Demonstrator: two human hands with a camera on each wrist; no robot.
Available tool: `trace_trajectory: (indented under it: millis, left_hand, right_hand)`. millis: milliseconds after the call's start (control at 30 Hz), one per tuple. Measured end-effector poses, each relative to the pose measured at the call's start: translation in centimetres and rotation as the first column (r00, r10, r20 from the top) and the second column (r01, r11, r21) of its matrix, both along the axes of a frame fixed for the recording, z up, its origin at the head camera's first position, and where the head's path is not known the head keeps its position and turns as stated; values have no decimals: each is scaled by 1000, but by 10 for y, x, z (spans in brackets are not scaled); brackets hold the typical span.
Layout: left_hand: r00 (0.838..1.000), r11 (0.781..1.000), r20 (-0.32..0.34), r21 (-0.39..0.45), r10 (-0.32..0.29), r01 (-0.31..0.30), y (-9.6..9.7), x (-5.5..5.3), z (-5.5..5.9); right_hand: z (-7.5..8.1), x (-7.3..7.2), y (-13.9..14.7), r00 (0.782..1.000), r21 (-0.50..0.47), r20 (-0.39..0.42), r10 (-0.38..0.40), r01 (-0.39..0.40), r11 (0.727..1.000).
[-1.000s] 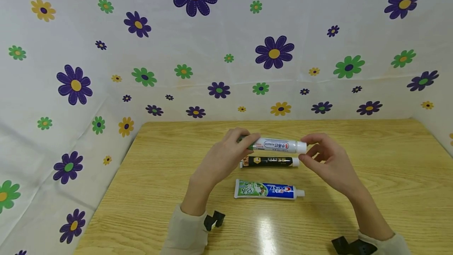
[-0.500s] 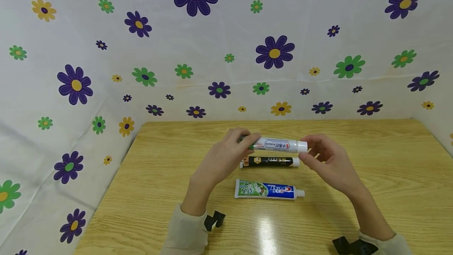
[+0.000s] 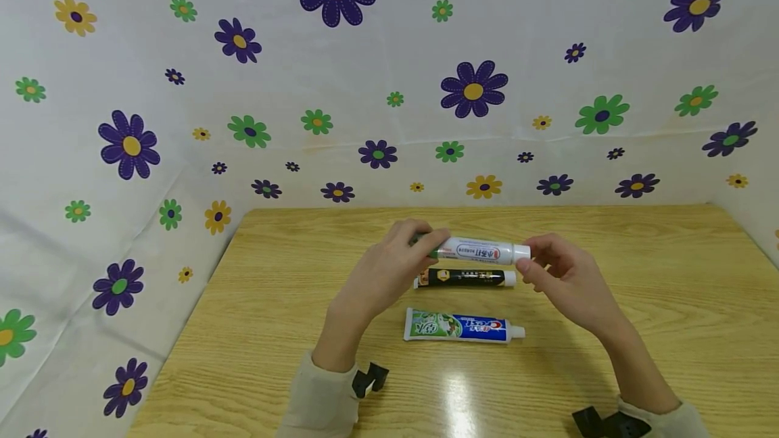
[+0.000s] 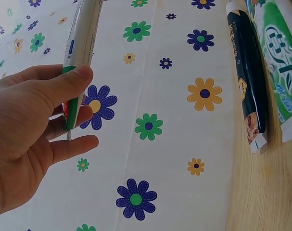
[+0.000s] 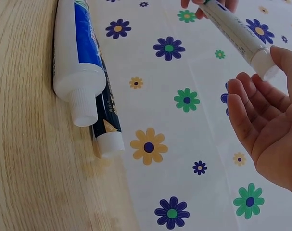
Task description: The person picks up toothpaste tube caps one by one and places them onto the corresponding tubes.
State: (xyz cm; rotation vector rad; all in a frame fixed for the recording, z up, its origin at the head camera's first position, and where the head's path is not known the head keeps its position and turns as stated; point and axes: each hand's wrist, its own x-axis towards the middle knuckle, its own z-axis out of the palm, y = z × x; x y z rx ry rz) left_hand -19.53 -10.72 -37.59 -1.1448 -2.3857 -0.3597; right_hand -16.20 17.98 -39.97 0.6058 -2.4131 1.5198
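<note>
A white toothpaste tube (image 3: 477, 250) with a green tail end is held level above the table, its white cap (image 5: 263, 63) pointing right. My left hand (image 3: 383, 272) grips the tail end between thumb and fingers, as the left wrist view also shows. At the other end, my right hand (image 3: 569, 282) pinches the cap with thumb and index finger; its remaining fingers curl loosely underneath. Just below the held tube lies a slim black toothpaste tube (image 3: 465, 278) with a white cap. Nearer the front lies a green and blue toothpaste tube (image 3: 456, 326), cap to the right.
The wooden table (image 3: 255, 330) extends on both sides of the tubes. A white cloth with printed flowers (image 3: 389, 120) hangs behind it and at the sides. Black camera mounts (image 3: 369, 379) sit at both wrists, by the pale sleeves (image 3: 322, 391).
My right thumb has shifted slightly upward on the cap, and the tube has turned and moved a touch right. My left hand keeps its grip; the two tubes on the table stay put.
</note>
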Motion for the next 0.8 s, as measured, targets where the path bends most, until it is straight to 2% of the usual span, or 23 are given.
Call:
trace_trajectory:
  millis: [333,600,800]
  left_hand:
    - [1000,999,-14,25,-23,23,1,1,1]
    - [996,1000,94,-13,-2,3,2,2,0]
    - [995,999,98,-41,-12,16,3,2,-2]
  right_hand:
    - [-1,0,-2,999,-16,32,-8,9,1000]
    - [0,0,-5,996,-27,81,-26,28,999]
    - [0,0,-6,993,-9,108,-49,50,999]
